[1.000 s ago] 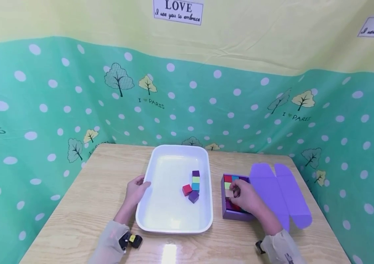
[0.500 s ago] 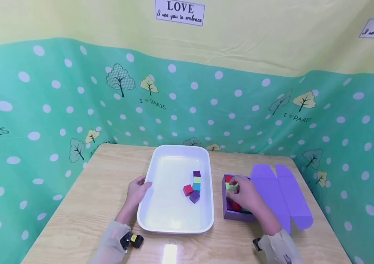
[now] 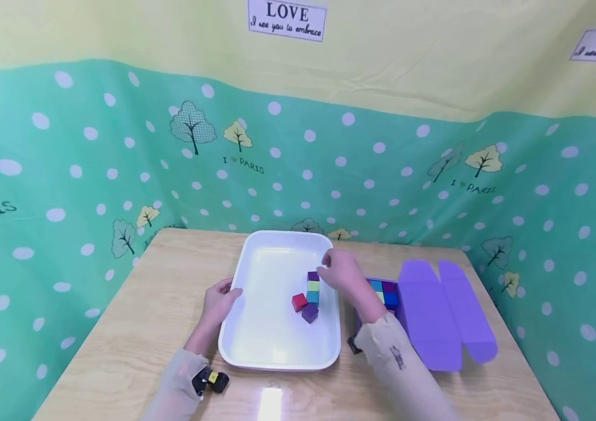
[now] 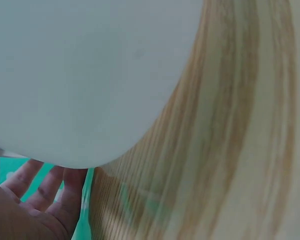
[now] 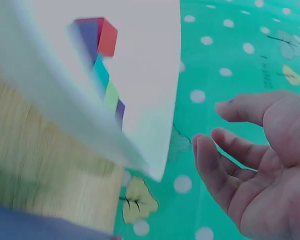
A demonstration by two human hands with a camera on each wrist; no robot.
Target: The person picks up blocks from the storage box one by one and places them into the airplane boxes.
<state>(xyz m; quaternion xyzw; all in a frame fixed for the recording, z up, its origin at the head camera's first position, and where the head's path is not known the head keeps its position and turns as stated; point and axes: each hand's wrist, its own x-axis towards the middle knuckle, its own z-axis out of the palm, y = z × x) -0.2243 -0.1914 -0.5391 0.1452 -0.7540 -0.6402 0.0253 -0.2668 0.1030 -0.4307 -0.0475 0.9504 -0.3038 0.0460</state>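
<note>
My left hand (image 3: 219,301) grips the left rim of a white tray (image 3: 276,365), its thumb over the edge and its fingers outside. In the left wrist view those fingers show below the tray's wall. Above the tray's right rim is my right hand (image 3: 342,270); in the right wrist view its fingers are loosely bent, with nothing between them. Near it in the tray, a dark purple cube (image 3: 313,275), a light green cube (image 3: 313,286) and a blue cube (image 3: 312,297) form a row. A red cube (image 3: 299,302) and a purple cube (image 3: 310,313) lie beside them.
Right of the tray stands an open purple box (image 3: 403,313) with several coloured cubes inside, partly hidden by my right forearm. Its unfolded lid (image 3: 437,316) spreads rightward over the wooden table (image 3: 171,263). A dotted green curtain (image 3: 255,193) hangs behind and at both sides.
My right hand has left the purple box and moved leftward to above the tray's right rim. The left hand and the cubes in the tray stay where they were.
</note>
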